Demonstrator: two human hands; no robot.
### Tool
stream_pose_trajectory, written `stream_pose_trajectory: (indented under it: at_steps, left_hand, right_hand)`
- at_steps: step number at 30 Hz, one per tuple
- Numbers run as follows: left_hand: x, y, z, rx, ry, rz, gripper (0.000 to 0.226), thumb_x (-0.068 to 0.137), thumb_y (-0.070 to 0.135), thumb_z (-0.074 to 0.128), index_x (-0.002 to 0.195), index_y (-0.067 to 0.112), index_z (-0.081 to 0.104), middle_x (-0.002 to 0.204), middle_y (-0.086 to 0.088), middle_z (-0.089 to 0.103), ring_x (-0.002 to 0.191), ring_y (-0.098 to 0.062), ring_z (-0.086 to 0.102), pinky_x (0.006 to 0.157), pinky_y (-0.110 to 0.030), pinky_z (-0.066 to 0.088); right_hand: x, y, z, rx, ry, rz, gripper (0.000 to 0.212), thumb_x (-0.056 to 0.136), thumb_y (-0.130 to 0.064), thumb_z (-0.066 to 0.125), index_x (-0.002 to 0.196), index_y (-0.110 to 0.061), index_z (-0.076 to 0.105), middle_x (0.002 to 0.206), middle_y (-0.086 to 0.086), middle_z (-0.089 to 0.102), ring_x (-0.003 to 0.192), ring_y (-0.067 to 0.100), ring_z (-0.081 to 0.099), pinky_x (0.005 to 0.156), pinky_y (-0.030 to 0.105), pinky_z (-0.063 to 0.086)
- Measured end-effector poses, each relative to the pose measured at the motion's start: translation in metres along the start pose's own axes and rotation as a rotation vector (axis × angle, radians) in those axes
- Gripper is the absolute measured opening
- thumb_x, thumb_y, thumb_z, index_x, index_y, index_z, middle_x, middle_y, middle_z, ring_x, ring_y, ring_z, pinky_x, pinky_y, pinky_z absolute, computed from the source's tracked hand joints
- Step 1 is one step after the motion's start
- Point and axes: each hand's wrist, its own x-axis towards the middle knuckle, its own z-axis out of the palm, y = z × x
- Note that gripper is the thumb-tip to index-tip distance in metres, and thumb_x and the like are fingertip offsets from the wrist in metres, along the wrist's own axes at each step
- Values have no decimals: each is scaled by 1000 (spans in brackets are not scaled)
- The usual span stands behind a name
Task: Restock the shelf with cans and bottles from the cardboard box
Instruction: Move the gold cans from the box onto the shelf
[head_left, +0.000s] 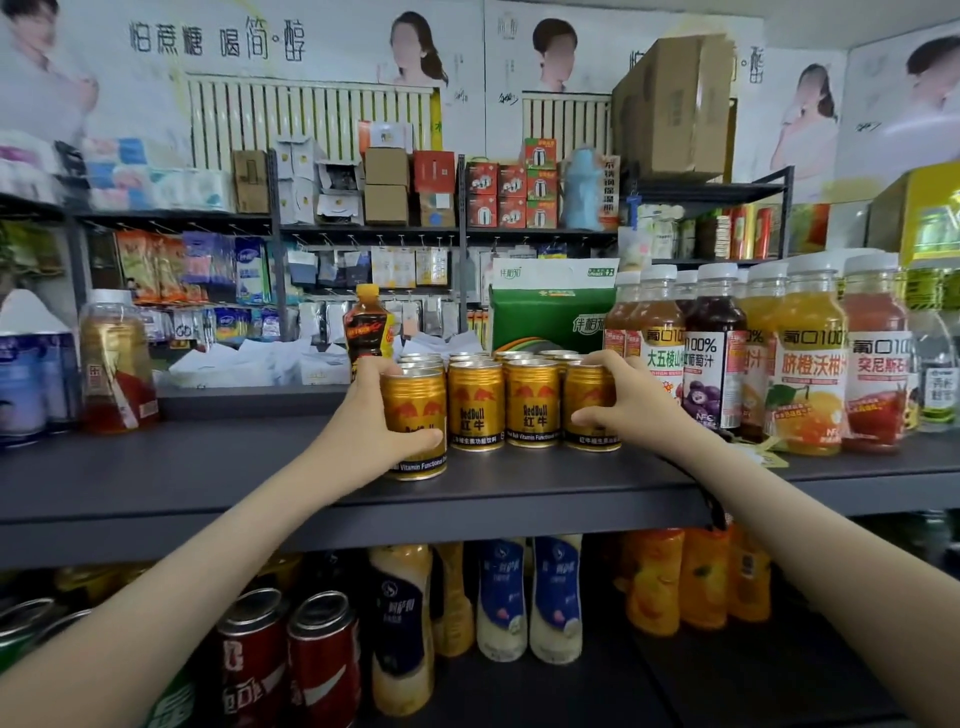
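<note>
Gold can (415, 400), on shelf (208, 467) at 9 o'clock of the can row, is gripped round its side by left hand (374, 415), end can (582, 392) at 3 o'clock is clasped by right hand (623, 395); both are judged rigid, smooth, fairly heavy and best held mid-body.

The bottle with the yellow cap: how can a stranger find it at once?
Look at the grey upper shelf and its block of gold cans. Behind the block's left corner stands the bottle, the only dark drink with a yellow cap.
</note>
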Motion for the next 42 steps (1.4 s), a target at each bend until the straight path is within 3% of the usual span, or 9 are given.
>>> stream_pose_trajectory:
  at_steps: [4, 9, 12, 15, 21, 25, 30, 37, 42]
  left_hand:
    - [0, 2, -7, -27, -105, -24, 67, 78, 26, 77, 123, 33, 27, 120, 4, 47, 101, -6, 55, 72, -15, 45]
    - [1, 2, -20, 87, -175, -40, 71, 77, 38, 76, 131, 37, 30, 121, 5, 53, 105, -15, 58, 83, -25, 49]
    - [-1, -1, -29, 70, -190, -59, 71, 75, 36, 78, 129, 39, 32, 122, 7, 53, 108, -14, 58, 93, -31, 50]
    - [-5, -3, -36, 75, -146, -57, 67, 75, 33, 79, 126, 36, 35, 118, 9, 53, 106, -11, 56, 87, -25, 48]
    - [-9, -6, -43, 120, -72, -82, 68, 73, 32, 80, 127, 33, 38, 110, 10, 52, 98, -11, 55, 75, -18, 45]
    - [-9, -16, -50, 100, 4, -110, 70, 68, 34, 84, 125, 33, 43, 114, 5, 59, 99, -11, 58, 83, -26, 48]
    - [-14, -24, -58, 60, 42, -138, 69, 67, 36, 84, 122, 36, 43, 117, 5, 58, 99, -10, 58, 79, -25, 47]
    - [-15, -22, -56, 40, 44, -134, 73, 67, 36, 84, 128, 33, 44, 118, 4, 59, 103, -12, 59, 87, -28, 50]
    - [-12, -22, -54, 48, 26, -114, 70, 67, 35, 85, 124, 35, 45, 118, 5, 59, 101, -10, 59, 80, -23, 48]
  right_hand:
    - [6, 6, 1, 1, -18, 19, 68, 81, -22, 74, 137, -20, 36, 133, 13, 37, 110, 26, 45, 94, 34, 43]
    - [10, 13, -1, 1, -72, 32, 71, 83, -22, 72, 140, -21, 32, 139, 15, 33, 120, 31, 42, 102, 40, 41]
    - [9, 7, 6, -234, 28, -20, 84, 84, -30, 70, 150, -21, 18, 155, 17, 14, 144, 36, 12, 118, 48, 16]
    - [7, -13, 14, -455, 123, -264, 92, 84, -37, 69, 153, -29, 9, 160, 11, 1, 148, 27, -6, 117, 44, -3]
    - [15, -53, 34, -456, 3, -378, 103, 83, -42, 69, 152, -31, -6, 161, 9, 2, 148, 26, -3, 117, 42, -1]
    - [26, -73, 49, -548, -88, -517, 93, 85, -40, 67, 153, -26, 6, 155, 7, 24, 143, 25, 18, 116, 38, 13]
    - [35, -82, 60, -592, -98, -490, 88, 83, -34, 70, 152, -24, 16, 139, 6, 46, 128, 25, 39, 105, 34, 28]
    - [35, -88, 60, -504, -113, -511, 91, 83, -40, 69, 152, -24, 12, 148, 4, 35, 134, 23, 32, 109, 34, 24]
    - [34, -109, 83, -535, -72, -573, 84, 85, -37, 67, 151, -22, 17, 145, 5, 39, 132, 26, 35, 110, 39, 26]
